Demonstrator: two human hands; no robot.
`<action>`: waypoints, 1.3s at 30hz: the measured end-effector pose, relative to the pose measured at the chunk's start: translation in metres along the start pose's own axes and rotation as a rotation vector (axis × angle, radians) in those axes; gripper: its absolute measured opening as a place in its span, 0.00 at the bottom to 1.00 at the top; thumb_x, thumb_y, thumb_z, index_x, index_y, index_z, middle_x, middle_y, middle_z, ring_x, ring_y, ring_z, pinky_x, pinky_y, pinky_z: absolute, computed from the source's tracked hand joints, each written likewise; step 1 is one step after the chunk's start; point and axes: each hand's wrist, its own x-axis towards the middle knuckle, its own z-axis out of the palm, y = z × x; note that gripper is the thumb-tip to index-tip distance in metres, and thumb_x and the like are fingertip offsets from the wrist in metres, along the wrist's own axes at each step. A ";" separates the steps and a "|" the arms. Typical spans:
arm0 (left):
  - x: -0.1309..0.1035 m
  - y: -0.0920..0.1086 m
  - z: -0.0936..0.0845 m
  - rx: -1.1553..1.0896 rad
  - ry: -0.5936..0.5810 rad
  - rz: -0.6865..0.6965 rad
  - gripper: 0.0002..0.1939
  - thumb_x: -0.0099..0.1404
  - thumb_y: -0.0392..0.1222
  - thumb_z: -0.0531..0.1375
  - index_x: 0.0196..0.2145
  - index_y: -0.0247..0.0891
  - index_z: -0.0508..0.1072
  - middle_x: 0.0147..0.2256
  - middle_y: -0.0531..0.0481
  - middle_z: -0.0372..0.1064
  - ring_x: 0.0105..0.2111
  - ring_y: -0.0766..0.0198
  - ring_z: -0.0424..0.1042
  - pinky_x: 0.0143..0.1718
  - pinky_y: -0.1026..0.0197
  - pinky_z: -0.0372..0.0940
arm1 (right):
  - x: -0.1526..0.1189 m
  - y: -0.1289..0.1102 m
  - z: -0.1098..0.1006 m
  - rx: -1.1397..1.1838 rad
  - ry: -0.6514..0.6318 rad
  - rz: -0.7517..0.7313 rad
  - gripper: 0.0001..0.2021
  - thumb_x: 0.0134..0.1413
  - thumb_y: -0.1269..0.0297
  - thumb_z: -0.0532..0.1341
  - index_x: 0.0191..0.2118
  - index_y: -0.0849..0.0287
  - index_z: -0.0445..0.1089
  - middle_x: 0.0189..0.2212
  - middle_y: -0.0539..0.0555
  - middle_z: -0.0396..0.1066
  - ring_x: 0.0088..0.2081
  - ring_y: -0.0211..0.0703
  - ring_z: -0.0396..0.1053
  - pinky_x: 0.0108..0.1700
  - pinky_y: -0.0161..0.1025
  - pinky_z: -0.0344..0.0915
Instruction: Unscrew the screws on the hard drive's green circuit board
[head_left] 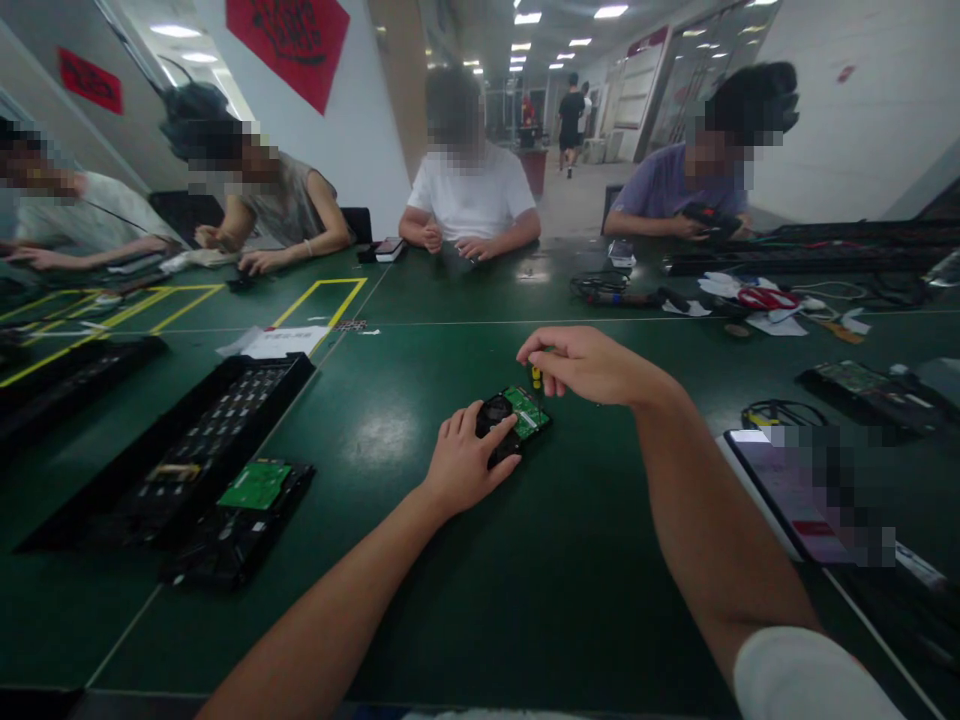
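A hard drive with a green circuit board (529, 412) lies on the green table in front of me. My left hand (472, 455) rests on its near left part, fingers spread over the black casing. Above the board's far right corner, my right hand (570, 365) pinches a small screwdriver with a yellow handle (536, 377). The driver points down toward the board; whether its tip touches is too small to tell. To the left, another drive in a black bracket with a green board (255, 486) lies beside a long black tray (217, 420).
A tablet (795, 500) and a cable (780, 412) lie at the right, near another drive (862, 385). Cables and paper scraps (757, 300) sit farther back. Several people sit across the table (420, 380). A white paper (285, 342) is beyond the tray.
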 end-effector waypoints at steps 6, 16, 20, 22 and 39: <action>-0.001 0.006 0.003 0.016 0.023 -0.080 0.33 0.72 0.61 0.62 0.71 0.58 0.65 0.70 0.38 0.52 0.66 0.33 0.57 0.63 0.33 0.59 | 0.000 0.005 -0.002 -0.070 0.043 -0.042 0.10 0.67 0.61 0.62 0.49 0.56 0.77 0.38 0.53 0.81 0.31 0.40 0.75 0.36 0.37 0.67; -0.002 -0.006 0.001 0.001 0.040 -0.083 0.32 0.73 0.60 0.62 0.71 0.58 0.66 0.71 0.38 0.51 0.67 0.34 0.56 0.63 0.33 0.59 | 0.002 0.000 0.006 -0.273 0.207 -0.006 0.06 0.62 0.64 0.63 0.42 0.58 0.75 0.36 0.53 0.80 0.30 0.39 0.72 0.37 0.37 0.61; -0.002 -0.007 0.002 0.010 0.041 -0.078 0.33 0.72 0.61 0.62 0.71 0.58 0.66 0.71 0.38 0.51 0.67 0.34 0.56 0.63 0.33 0.59 | 0.004 0.000 0.010 -0.202 0.128 -0.037 0.11 0.70 0.57 0.59 0.40 0.57 0.76 0.28 0.49 0.78 0.27 0.38 0.73 0.35 0.36 0.62; -0.002 -0.008 0.003 0.006 0.044 -0.078 0.33 0.72 0.61 0.63 0.71 0.58 0.66 0.71 0.39 0.51 0.67 0.35 0.56 0.63 0.33 0.59 | 0.005 0.001 0.012 -0.132 0.080 -0.028 0.13 0.73 0.57 0.55 0.42 0.56 0.75 0.24 0.49 0.75 0.27 0.39 0.74 0.35 0.35 0.64; -0.002 -0.010 0.003 -0.013 0.049 -0.072 0.33 0.72 0.60 0.63 0.71 0.59 0.66 0.71 0.39 0.51 0.67 0.34 0.56 0.63 0.33 0.59 | 0.008 0.000 0.010 -0.473 0.278 0.045 0.08 0.67 0.61 0.61 0.36 0.57 0.72 0.34 0.56 0.78 0.35 0.46 0.73 0.39 0.40 0.60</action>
